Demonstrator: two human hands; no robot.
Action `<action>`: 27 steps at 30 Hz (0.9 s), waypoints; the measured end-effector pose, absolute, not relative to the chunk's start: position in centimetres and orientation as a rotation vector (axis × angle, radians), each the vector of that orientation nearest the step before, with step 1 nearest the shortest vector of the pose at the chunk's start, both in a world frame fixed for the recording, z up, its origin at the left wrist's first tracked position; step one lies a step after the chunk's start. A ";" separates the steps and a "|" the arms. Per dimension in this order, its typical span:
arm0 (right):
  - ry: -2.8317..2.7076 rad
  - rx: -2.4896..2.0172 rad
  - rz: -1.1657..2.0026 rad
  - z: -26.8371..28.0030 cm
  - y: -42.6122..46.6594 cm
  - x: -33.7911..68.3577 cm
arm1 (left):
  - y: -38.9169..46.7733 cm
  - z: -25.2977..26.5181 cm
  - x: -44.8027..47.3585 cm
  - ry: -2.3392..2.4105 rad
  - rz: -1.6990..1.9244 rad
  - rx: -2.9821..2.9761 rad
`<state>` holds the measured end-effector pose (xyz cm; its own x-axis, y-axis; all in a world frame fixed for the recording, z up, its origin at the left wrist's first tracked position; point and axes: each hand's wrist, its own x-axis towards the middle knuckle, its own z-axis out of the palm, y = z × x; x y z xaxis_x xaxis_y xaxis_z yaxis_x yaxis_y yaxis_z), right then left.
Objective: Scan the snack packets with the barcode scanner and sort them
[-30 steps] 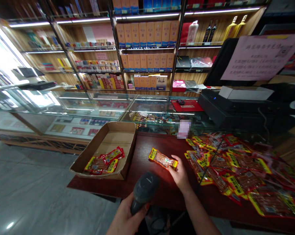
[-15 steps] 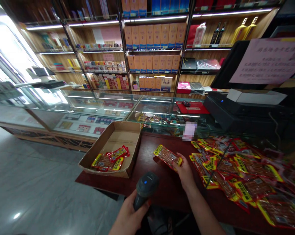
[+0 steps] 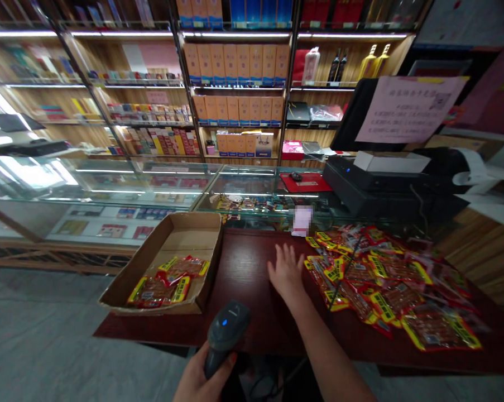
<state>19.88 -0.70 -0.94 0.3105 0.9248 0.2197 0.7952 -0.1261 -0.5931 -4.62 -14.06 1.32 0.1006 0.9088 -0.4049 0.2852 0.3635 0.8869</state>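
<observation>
A dark handheld barcode scanner (image 3: 229,326) with a blue light is gripped by my left hand (image 3: 204,371) at the front edge of the dark red wooden table (image 3: 245,262). Over the table, my right hand (image 3: 288,273) has its fingers spread and holds nothing. Just to its right lies a heap of red and yellow snack packets (image 3: 385,279). On the left stands a shallow open cardboard box (image 3: 188,229), where a few similar snack packets (image 3: 163,285) lie at the near end.
A glass display counter (image 3: 252,184) runs behind the table. To the right stand a monitor (image 3: 352,120) with a pink sheet and a black cash drawer (image 3: 360,187). A thin dark rod (image 3: 347,271) crosses the packet heap. Lit shelves (image 3: 235,86) with boxes and bottles line the back.
The packet that was in my right hand has been let go; another packet now lies in the box. My right hand is empty with fingers spread. The view has turned right.
</observation>
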 end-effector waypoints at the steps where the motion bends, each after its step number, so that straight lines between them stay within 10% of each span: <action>1: -1.478 -2.068 0.179 -1.5 -1.5 21.8 | -14.0 1.3 -4.6 1.435 0.655 1.145; 27: -1.721 -2.017 0.352 -4.1 -4.9 27.2 | -13.5 1.9 -3.5 1.360 0.645 1.197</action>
